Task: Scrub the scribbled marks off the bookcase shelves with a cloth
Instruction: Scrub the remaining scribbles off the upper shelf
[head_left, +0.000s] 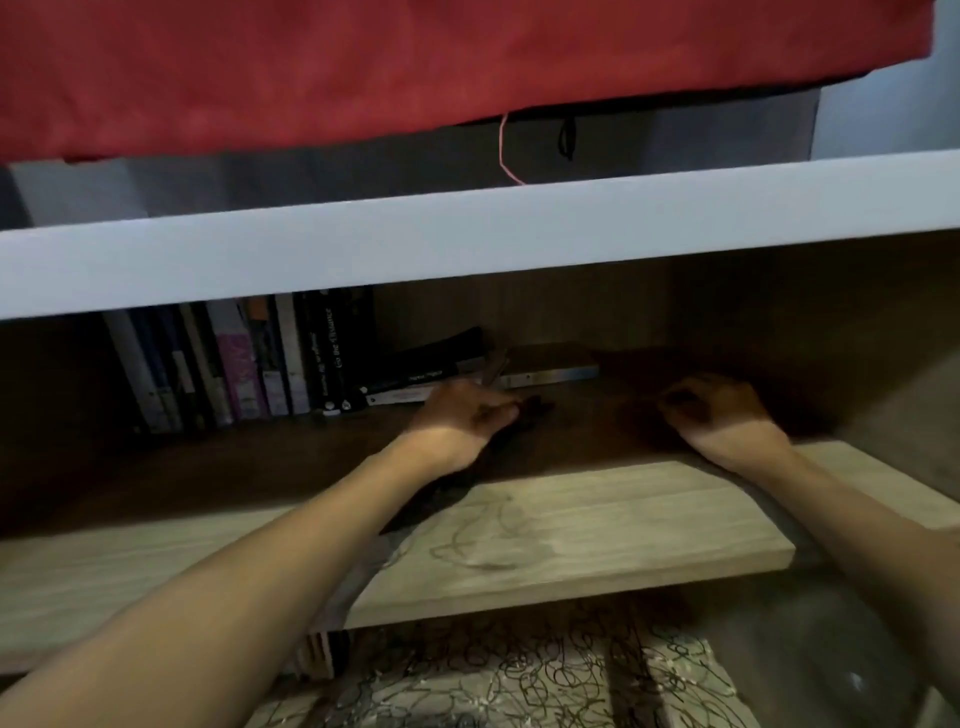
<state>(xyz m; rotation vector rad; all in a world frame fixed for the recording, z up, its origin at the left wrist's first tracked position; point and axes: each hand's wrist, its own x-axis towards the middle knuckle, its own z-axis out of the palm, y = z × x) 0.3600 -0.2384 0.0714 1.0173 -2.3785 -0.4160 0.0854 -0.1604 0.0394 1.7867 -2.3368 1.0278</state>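
The wooden bookcase shelf (649, 525) has faint looping pen scribbles (483, 540) near its front edge. Dense black scribbles (545, 670) cover the lower shelf beneath it. My left hand (462, 415) reaches into the shadowed back of the shelf and grips a dark cloth (431, 504), which trails back under my wrist toward the front. My right hand (717, 410) rests on the shelf further right. Its fingers are loosely curled in shadow, and I see nothing in them.
Upright books (249, 358) fill the left of the shelf, and a flat book (415, 384) lies beside them just behind my left hand. A white shelf board (467, 234) runs overhead, with red fabric (415, 62) above it. A metal strip (550, 375) sits at the back.
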